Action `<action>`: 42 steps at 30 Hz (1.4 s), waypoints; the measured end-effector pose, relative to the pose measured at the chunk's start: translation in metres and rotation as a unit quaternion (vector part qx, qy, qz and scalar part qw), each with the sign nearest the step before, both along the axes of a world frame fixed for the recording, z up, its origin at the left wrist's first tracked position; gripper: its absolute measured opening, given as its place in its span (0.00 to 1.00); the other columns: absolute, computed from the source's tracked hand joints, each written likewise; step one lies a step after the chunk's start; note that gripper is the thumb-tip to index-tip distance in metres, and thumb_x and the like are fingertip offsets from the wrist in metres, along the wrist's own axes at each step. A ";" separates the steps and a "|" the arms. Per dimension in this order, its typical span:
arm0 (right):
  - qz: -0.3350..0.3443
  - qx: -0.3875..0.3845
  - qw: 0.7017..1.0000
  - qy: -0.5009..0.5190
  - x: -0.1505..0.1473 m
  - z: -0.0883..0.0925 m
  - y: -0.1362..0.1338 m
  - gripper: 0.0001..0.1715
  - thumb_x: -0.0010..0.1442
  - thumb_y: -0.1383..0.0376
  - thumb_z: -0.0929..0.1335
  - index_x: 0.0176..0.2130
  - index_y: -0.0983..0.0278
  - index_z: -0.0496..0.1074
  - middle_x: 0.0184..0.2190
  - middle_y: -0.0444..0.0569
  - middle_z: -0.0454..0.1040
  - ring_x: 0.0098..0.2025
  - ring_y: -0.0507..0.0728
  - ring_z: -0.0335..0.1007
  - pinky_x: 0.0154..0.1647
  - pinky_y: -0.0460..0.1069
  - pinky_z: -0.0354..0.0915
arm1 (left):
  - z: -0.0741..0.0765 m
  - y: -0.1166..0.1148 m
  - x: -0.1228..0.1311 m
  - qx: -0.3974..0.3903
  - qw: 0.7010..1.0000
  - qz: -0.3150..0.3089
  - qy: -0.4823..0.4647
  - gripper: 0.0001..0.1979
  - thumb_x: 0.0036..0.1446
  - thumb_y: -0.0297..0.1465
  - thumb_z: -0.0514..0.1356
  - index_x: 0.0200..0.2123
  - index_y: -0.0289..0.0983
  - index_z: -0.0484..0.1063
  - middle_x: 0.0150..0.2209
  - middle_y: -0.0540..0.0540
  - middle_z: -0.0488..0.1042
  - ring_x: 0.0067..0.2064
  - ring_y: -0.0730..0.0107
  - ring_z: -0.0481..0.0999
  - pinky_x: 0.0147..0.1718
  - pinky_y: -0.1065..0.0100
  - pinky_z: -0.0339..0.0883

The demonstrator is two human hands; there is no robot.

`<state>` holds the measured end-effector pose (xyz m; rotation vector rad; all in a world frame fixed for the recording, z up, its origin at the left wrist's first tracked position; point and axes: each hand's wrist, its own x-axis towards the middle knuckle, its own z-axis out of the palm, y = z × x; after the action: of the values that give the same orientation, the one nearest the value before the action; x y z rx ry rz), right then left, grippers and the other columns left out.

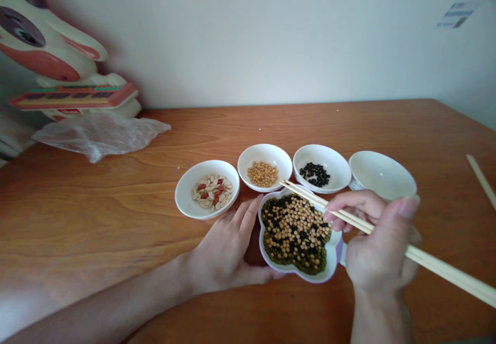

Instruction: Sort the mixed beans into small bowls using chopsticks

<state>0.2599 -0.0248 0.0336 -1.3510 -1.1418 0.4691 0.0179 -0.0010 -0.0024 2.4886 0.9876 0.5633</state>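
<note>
A lilac-rimmed, flower-shaped bowl (332, 261) holds mixed soybeans, black beans and small green beans. My left hand (228, 248) curves around its left side, thumb near the front and fingers at the back, gripping it. In my right hand (382, 240) is a pair of light wooden chopsticks (437, 266). Their tips almost meet over the flower-shaped bowl's back rim, just in front of the bowl of soybeans (265, 150); no bean shows between them. The bowl of black beans (335, 171) stands to the right of the soybeans, the bowl of peanuts (186, 197) to the left.
A white bowl (383, 173) with no beans visible stands behind my right hand. A cow-shaped toy keyboard (77, 93) and a crumpled plastic bag (104, 135) are at the back left. Another light stick (480, 178) lies at the right. The wall (271, 39) borders the wooden table (201, 129).
</note>
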 end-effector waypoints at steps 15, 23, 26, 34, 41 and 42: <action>-0.002 0.003 1.000 0.005 -0.001 0.001 0.000 0.50 0.73 0.33 0.53 0.25 0.62 0.80 0.18 0.50 0.75 0.20 0.54 0.67 0.20 0.50 0.60 | 0.001 0.000 0.001 -0.005 1.000 -0.001 0.001 0.62 0.53 0.55 0.75 0.76 0.38 0.42 0.69 0.27 0.68 0.68 0.36 0.75 0.67 0.41 0.72; 0.006 0.016 1.000 0.012 0.000 -0.001 0.000 0.50 0.73 0.34 0.54 0.25 0.62 0.80 0.17 0.49 0.75 0.20 0.52 0.67 0.19 0.48 0.60 | 0.000 0.001 0.000 -0.011 1.000 0.000 -0.007 0.61 0.54 0.57 0.73 0.76 0.37 0.44 0.68 0.28 0.69 0.69 0.38 0.74 0.68 0.41 0.72; 0.010 0.019 1.000 0.016 -0.001 -0.001 0.000 0.49 0.74 0.35 0.54 0.25 0.62 0.80 0.18 0.49 0.75 0.20 0.52 0.68 0.19 0.48 0.60 | 0.000 0.001 0.000 -0.015 1.000 0.001 -0.002 0.61 0.53 0.55 0.74 0.76 0.37 0.44 0.69 0.28 0.68 0.68 0.37 0.74 0.68 0.42 0.72; 0.020 0.026 0.999 0.013 -0.002 -0.001 0.000 0.48 0.75 0.37 0.54 0.26 0.62 0.80 0.18 0.49 0.75 0.21 0.52 0.68 0.20 0.48 0.60 | -0.001 0.000 0.000 -0.010 1.000 0.000 0.007 0.62 0.54 0.55 0.74 0.76 0.37 0.42 0.69 0.28 0.68 0.69 0.37 0.74 0.68 0.40 0.72; 0.022 0.025 0.999 0.018 -0.001 0.001 -0.001 0.48 0.75 0.37 0.54 0.26 0.62 0.80 0.18 0.49 0.75 0.21 0.53 0.68 0.20 0.48 0.60 | 0.000 -0.001 0.000 -0.014 1.000 0.005 0.011 0.62 0.52 0.55 0.75 0.76 0.38 0.43 0.69 0.28 0.68 0.68 0.36 0.75 0.67 0.40 0.73; 0.022 0.024 0.999 0.017 -0.001 0.001 -0.001 0.48 0.75 0.37 0.54 0.26 0.62 0.80 0.18 0.49 0.75 0.21 0.53 0.68 0.20 0.49 0.60 | 0.000 -0.001 0.000 -0.012 1.000 0.005 0.010 0.62 0.52 0.54 0.75 0.76 0.37 0.43 0.69 0.27 0.68 0.68 0.36 0.75 0.67 0.40 0.73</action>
<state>0.2587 -0.0261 0.0342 -1.2747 -1.1507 0.4916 0.0177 -0.0017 -0.0023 2.4743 1.0093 0.5264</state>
